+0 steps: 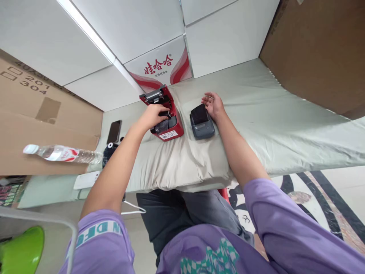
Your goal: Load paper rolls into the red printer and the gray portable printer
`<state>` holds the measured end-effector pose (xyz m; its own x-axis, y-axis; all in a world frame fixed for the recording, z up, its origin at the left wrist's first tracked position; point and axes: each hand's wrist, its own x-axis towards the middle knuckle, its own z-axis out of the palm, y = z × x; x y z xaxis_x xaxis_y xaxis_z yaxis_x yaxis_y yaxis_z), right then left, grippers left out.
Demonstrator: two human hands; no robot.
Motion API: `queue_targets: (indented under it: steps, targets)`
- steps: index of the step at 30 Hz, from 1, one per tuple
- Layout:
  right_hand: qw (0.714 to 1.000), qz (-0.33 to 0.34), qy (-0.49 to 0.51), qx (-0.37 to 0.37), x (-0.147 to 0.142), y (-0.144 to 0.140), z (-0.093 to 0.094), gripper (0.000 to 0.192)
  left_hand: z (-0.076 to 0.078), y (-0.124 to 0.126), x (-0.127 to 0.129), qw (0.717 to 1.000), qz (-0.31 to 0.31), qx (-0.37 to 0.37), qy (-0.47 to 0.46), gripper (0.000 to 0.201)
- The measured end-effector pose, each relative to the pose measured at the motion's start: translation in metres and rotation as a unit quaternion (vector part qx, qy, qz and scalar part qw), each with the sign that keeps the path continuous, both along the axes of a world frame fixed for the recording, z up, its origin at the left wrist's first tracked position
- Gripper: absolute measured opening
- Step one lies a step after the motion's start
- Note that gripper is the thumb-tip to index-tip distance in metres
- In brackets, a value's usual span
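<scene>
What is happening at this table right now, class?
A person sits at a cloth-covered table. The left hand reaches into an open red printer, its lid tilted back. The right hand rests beside a closed grey printer, fingers loose. A phone and a water bottle lie to the left.

bench cloth (285, 125) right of my right hand (214, 105) was open, easy pass. red printer (167, 114) and grey printer (202, 121) sat near each other, narrow gap between. phone (114, 131) and bottle (61, 153) blocked the left side. cardboard box (319, 49) walled the far right.
</scene>
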<state>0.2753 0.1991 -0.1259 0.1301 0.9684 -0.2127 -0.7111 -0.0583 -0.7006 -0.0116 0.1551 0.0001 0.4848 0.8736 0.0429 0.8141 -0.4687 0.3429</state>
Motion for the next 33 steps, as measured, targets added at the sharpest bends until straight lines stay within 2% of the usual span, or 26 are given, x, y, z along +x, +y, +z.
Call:
queue_targets:
  steps: [2,5,7,9,12,14,16,18,19,21,23,27,30,33]
  targets:
    - [1.000,0.001,0.000,-0.002,0.000,0.000,0.000,0.030,-0.002,0.003,0.004,0.999,0.000,0.006,0.039,0.037]
    - [1.000,-0.001,0.008,-0.006,0.000,0.000,0.001,0.028,-0.006,0.007,0.004,0.998,0.036,-0.010,0.044,0.046]
    - [1.000,0.001,0.014,-0.008,0.000,0.001,0.001,0.027,-0.007,0.009,0.003,0.997,0.059,-0.039,0.040,0.038]
    - [1.000,0.003,0.017,-0.005,0.000,0.001,0.000,0.027,-0.003,0.008,0.000,0.993,0.072,-0.072,0.053,0.021]
    - [1.000,0.004,0.022,0.000,0.000,0.001,-0.001,0.026,0.013,-0.004,0.000,0.992,0.078,-0.078,0.053,0.033]
    - [1.000,0.003,0.025,-0.001,0.000,0.002,-0.002,0.026,0.027,-0.017,0.002,0.996,0.087,-0.012,0.007,0.043]
    - [1.000,0.003,0.026,-0.003,0.000,0.002,-0.002,0.026,0.038,-0.026,0.004,0.988,0.109,0.102,-0.041,0.053]
    - [1.000,0.004,0.026,-0.002,0.000,0.002,-0.001,0.025,0.045,-0.029,0.006,0.971,0.134,0.191,-0.052,0.065]
    - [1.000,0.005,0.026,-0.002,0.001,0.002,-0.001,0.024,0.046,-0.028,0.007,0.968,0.144,0.204,-0.039,0.071]
    - [1.000,0.006,0.023,-0.002,0.001,0.000,0.001,0.023,0.047,-0.027,0.009,0.972,0.153,0.177,0.003,0.077]
    - [1.000,0.006,0.021,-0.004,0.002,-0.002,0.003,0.023,0.047,-0.030,0.011,0.977,0.158,0.139,0.036,0.073]
    - [1.000,0.011,0.024,-0.009,0.002,-0.004,0.005,0.023,0.048,-0.058,0.013,0.976,0.174,0.118,0.048,0.070]
    - [1.000,0.011,0.021,-0.009,0.003,-0.003,0.004,0.025,0.048,-0.079,0.015,0.977,0.195,0.044,0.070,0.077]
    - [1.000,0.010,0.009,-0.005,0.003,-0.001,0.002,0.027,0.048,-0.087,0.019,0.971,0.212,0.003,0.112,0.078]
